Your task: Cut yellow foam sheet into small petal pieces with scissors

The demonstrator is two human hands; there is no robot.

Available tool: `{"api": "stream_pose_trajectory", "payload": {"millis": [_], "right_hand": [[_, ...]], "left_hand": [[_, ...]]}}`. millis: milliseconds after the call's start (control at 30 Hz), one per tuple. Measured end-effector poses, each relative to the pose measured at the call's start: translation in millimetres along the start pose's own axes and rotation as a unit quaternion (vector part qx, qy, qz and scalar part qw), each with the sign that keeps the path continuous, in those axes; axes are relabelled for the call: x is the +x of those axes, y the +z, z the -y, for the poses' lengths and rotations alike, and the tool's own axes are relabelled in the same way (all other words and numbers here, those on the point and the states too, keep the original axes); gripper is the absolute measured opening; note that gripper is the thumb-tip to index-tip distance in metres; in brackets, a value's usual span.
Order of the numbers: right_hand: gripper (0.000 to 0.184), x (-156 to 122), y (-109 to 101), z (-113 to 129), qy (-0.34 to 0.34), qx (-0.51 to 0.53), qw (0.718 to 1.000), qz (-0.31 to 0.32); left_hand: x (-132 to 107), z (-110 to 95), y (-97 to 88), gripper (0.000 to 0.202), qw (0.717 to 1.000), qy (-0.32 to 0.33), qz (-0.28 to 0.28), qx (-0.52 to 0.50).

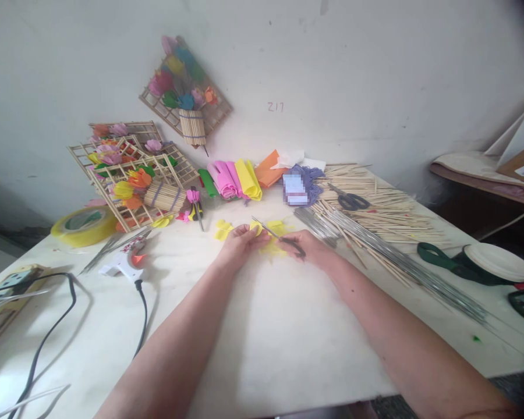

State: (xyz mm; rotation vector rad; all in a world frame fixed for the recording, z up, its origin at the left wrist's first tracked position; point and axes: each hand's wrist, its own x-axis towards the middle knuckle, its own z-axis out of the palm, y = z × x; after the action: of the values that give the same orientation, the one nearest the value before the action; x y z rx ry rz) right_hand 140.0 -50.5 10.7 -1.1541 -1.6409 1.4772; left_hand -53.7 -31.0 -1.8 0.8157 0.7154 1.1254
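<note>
My left hand (240, 243) pinches a small piece of yellow crepe paper (255, 228) over the middle of the white table. In my right hand (303, 247) is a pair of dark-handled scissors (273, 234), with the blades pointing up and left, close beside the yellow piece. I cannot make out whether the blades touch the paper. Cut yellow petals (222, 229) lie just left of my left hand, and more yellow scraps (273, 250) lie under and between both hands.
Glue gun (124, 262), tape roll (85, 226) and power strip (9, 297) with cables are on the left. Behind stand stick-frame flower decorations (135, 180) and crepe paper rolls (227, 179). Wires (402, 265), bamboo sticks (388, 215) and other scissors (351, 199) lie right.
</note>
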Motion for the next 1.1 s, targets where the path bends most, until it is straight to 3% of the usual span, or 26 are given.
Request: {"api": "stream_pose_trajectory", "payload": {"millis": [267, 733, 1100], "right_hand": [[0.032, 3.5, 1.3, -6.3, 0.000, 0.015, 1.000, 0.004], [0.032, 3.8, 3.2, -8.3, -0.012, 0.025, 1.000, 0.008], [0.034, 6.0, 3.8, -8.7, -0.011, 0.039, 0.999, 0.002]], "left_hand": [[4.9, 4.3, -5.5, 0.012, 0.999, 0.025, -0.009, -0.024], [-1.1, -0.8, 2.2, 0.013, 1.000, -0.010, -0.009, 0.007], [1.6, 0.9, 1.0, 0.009, 1.000, 0.001, -0.022, -0.002]]}}
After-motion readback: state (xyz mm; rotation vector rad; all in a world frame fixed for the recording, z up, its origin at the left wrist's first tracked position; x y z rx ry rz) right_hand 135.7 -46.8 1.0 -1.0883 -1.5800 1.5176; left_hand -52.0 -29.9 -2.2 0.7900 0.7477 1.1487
